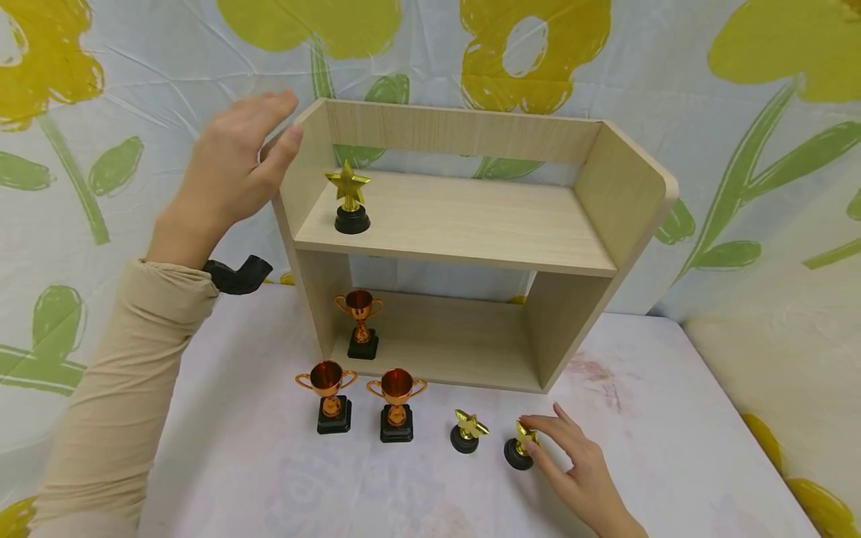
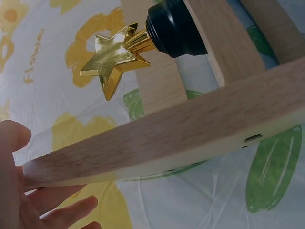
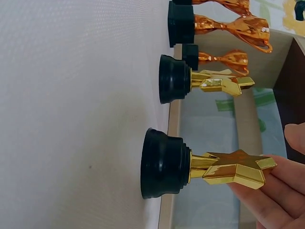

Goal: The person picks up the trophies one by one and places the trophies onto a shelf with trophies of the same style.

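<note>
White cloth covers the table [image 1: 289, 478] under a pale wooden two-tier shelf [image 1: 464, 217]. My left hand [image 1: 235, 157], fingers loosely spread, is at its left panel [image 1: 312, 175]; I can't tell if they touch. My right hand [image 1: 578, 471] is relaxed, unclenched. Three copper cups [image 1: 397, 388]: one on the lower tier, two in front. Three gold stars [image 1: 347, 187] on black bases: one upper left, two on the table, the rightmost star [image 3: 233, 171] between my right thumb and fingers, thumb clear of it.

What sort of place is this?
Probably a staged tabletop set, not a lived-in room: a creased flower-print backdrop stands behind a pale table, which carries a small wooden shelf and miniature star trophies.
</note>
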Action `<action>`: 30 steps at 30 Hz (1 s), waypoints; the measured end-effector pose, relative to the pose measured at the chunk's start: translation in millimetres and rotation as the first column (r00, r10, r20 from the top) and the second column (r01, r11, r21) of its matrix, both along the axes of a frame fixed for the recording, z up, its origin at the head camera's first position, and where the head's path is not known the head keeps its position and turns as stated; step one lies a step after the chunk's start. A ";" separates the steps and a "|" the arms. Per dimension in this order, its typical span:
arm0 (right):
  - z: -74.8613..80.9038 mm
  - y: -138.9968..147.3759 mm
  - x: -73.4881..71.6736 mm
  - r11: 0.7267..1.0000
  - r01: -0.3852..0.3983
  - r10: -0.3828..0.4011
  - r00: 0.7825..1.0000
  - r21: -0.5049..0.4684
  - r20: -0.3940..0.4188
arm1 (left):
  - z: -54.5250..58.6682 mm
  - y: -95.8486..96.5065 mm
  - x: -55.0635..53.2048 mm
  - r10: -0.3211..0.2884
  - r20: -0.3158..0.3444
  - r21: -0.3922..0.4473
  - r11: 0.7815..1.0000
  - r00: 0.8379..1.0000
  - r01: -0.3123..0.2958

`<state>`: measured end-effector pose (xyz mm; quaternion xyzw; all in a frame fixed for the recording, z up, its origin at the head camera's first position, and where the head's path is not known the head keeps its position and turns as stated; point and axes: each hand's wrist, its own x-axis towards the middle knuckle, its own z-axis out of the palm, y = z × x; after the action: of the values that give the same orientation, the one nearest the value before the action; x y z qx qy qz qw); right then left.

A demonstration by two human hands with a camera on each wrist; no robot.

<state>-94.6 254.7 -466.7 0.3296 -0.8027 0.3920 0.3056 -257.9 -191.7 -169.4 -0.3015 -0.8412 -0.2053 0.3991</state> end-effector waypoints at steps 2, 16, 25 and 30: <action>-0.6 0.1 -0.3 1.000 -0.003 0.003 1.000 -0.004 -0.003 | -1.6 -0.2 -3.2 -0.012 -0.005 -0.001 1.000 1.000 0.012; -2.0 1.0 -0.5 1.000 0.003 -0.003 1.000 -0.003 0.009 | -10.3 -2.1 -8.7 -0.008 0.085 0.086 0.996 0.996 0.001; -3.3 -0.8 -0.1 1.000 -0.004 0.004 1.000 -0.001 0.014 | -14.7 -1.6 -9.6 -0.020 0.030 0.119 0.993 0.999 0.016; -2.5 0.4 0.8 1.000 0.008 -0.008 1.000 0.005 0.017 | -13.0 0.1 -10.5 -0.015 0.039 0.090 0.996 0.999 0.011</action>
<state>-93.8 255.1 -469.3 0.3236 -0.8076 0.3916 0.2996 -268.5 -191.6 -182.3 -0.2846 -0.8370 -0.2513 0.3940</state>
